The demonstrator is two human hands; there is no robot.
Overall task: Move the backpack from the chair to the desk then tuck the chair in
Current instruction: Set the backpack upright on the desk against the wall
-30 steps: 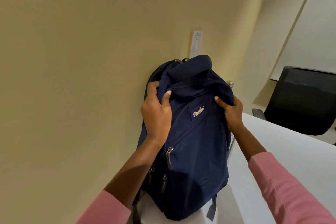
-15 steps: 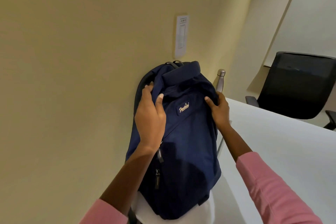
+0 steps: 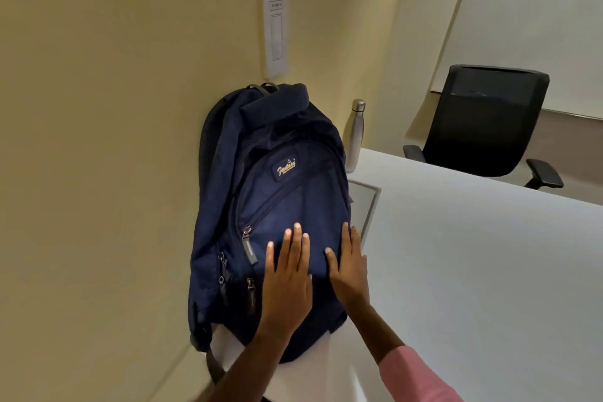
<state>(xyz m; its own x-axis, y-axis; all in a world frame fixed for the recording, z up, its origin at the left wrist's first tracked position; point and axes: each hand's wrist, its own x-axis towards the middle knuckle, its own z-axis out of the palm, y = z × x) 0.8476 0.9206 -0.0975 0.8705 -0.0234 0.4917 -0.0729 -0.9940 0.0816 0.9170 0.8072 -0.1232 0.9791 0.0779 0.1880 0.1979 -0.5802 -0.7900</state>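
At the far-left corner of the white desk, in the head view, the navy backpack stands upright with its long axis vertical, leaning back against the yellow wall, just left of a steel bottle. Both hands are open with fingers spread flat at its lower front pocket, the left hand over the middle and the right hand at the right edge, gripping nothing. A patch carries cursive script I cannot read; the black chair visible stands far right.

Left hand, right hand: flat, fingers extended, side by side.
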